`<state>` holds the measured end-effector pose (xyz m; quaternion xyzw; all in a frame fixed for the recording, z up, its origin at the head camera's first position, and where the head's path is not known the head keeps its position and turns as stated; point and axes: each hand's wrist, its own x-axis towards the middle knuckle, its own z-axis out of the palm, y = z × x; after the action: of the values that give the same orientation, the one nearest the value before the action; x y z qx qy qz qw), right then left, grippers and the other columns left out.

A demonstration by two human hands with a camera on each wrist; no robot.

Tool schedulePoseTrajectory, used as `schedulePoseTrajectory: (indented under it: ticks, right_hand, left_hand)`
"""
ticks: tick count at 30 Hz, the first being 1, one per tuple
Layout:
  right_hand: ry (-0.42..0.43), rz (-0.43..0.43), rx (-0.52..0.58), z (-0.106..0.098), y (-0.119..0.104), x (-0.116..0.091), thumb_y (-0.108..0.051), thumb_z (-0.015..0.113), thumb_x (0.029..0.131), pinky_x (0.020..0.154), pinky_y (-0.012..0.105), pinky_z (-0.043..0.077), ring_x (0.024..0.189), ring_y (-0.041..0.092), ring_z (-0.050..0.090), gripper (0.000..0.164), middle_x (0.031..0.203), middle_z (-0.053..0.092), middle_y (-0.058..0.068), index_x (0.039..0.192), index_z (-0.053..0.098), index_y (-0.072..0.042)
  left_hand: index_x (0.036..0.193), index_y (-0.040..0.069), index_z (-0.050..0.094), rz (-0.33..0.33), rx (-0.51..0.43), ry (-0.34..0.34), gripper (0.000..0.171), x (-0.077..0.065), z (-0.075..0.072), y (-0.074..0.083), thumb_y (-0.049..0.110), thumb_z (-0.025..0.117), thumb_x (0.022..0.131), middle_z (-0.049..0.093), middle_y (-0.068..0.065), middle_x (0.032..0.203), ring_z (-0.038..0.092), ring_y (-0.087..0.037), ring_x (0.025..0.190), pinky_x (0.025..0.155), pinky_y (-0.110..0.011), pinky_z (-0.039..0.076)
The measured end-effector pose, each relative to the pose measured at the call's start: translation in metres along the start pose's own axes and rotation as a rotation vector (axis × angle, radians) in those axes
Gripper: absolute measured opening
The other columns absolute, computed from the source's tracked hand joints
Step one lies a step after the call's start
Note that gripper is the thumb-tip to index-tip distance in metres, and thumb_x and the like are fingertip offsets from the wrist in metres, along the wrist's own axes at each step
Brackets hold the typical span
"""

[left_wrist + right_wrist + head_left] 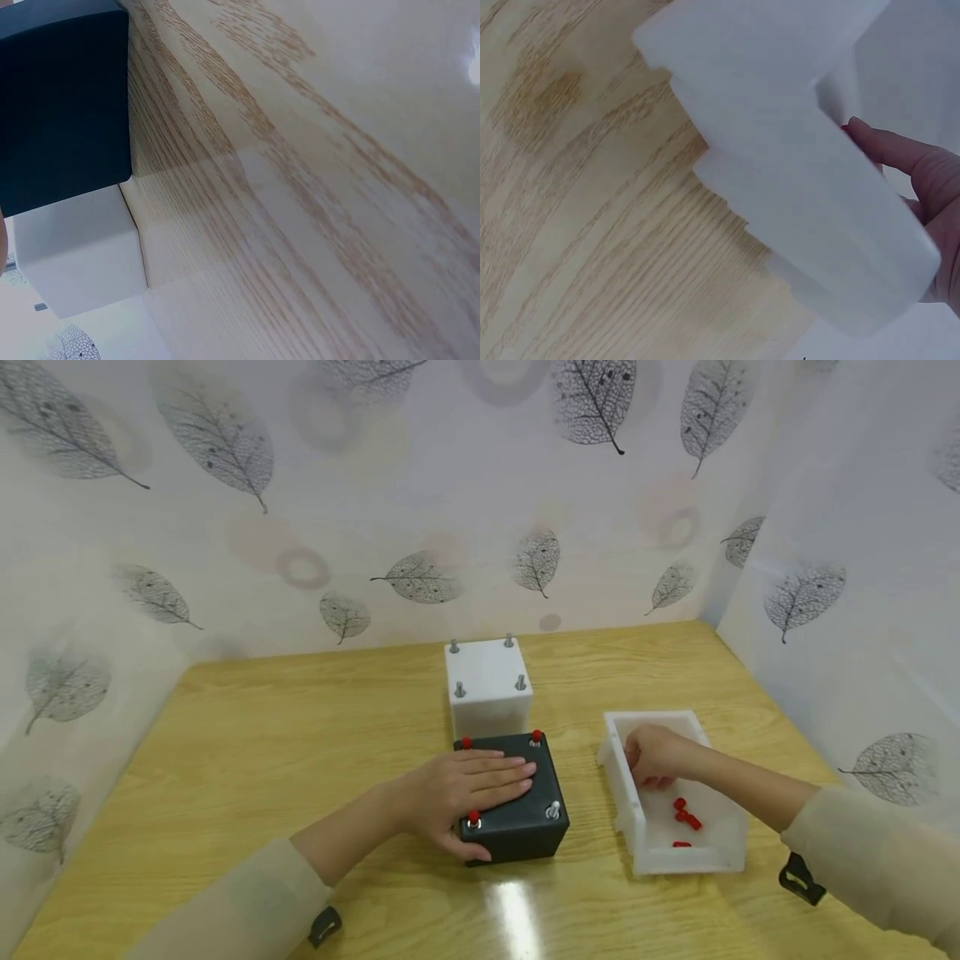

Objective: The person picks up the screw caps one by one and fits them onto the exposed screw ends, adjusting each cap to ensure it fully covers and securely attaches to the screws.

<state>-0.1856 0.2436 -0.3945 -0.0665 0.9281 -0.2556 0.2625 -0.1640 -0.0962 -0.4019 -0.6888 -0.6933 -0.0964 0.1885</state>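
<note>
My left hand [468,789] lies with fingers extended across the top of a black box [517,839], thumb down its near side. Metal bolts stand at the box's corners. Three carry red caps [474,817]; the near right bolt [553,810] is bare. Inside a white plastic bin [637,843], my right hand [660,756] has its fingers curled low by the left wall. A speck of red [845,127] shows at the thumb tip in the right wrist view, a small red cap in the pinch; the bin wall hides most of the fingers.
Several loose red caps [688,818] lie on the bin floor. Behind the black box stands a white box [487,672] with bare bolts at its corners. The wooden table [300,718] meets leaf-patterned walls [450,485] at the back and sides.
</note>
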Motion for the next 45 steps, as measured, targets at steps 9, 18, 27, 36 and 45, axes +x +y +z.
schedulePoseTrajectory:
  ticks: [9,18,27,36,45]
  right_hand:
    - [-0.015,-0.033,-0.004,-0.002,-0.005,0.002,0.007,0.064,0.073,0.048,0.029,0.05,0.055,0.012,0.058,0.013,0.062,0.061,0.001,0.076,0.064,-0.005]
    - [-0.002,-0.105,-0.07,0.0,-0.001,0.005,0.007,0.068,0.066,0.042,0.02,0.044,0.047,0.01,0.052,0.015,0.056,0.057,0.0,0.071,0.06,-0.005]
    - [-0.044,-0.099,-0.064,-0.002,-0.002,0.004,0.007,0.059,0.072,0.045,0.024,0.048,0.049,0.012,0.053,0.011,0.057,0.057,0.004,0.076,0.061,-0.003]
    - [-0.127,-0.023,0.07,-0.007,0.0,0.006,0.007,0.059,0.078,0.054,0.029,0.056,0.057,0.013,0.062,0.012,0.067,0.065,0.006,0.084,0.066,-0.001]
    - [-0.232,0.037,0.149,-0.019,-0.002,0.005,0.0,0.058,0.083,0.059,0.029,0.057,0.061,0.013,0.065,0.01,0.07,0.068,0.006,0.086,0.068,-0.002]
  left_hand:
    - [0.138,0.0,0.044,-0.004,-0.002,0.002,0.09,-0.001,0.0,0.0,0.06,0.066,0.076,0.043,-0.015,0.145,0.038,-0.024,0.136,0.114,-0.031,0.027]
    - [0.139,-0.001,0.044,0.003,-0.008,0.005,0.089,0.0,0.001,-0.001,0.059,0.066,0.076,0.043,-0.015,0.145,0.038,-0.024,0.136,0.114,-0.032,0.027]
    - [0.139,-0.001,0.044,0.003,-0.01,0.004,0.089,0.001,0.002,-0.001,0.059,0.066,0.077,0.043,-0.015,0.145,0.038,-0.024,0.136,0.114,-0.032,0.027]
    - [0.138,0.0,0.045,0.0,-0.009,0.013,0.089,0.0,0.001,0.0,0.058,0.067,0.076,0.044,-0.015,0.144,0.039,-0.024,0.136,0.114,-0.032,0.028]
    - [0.139,0.0,0.044,-0.003,-0.012,0.008,0.089,-0.001,0.003,-0.001,0.059,0.066,0.076,0.043,-0.014,0.145,0.037,-0.024,0.137,0.114,-0.031,0.027]
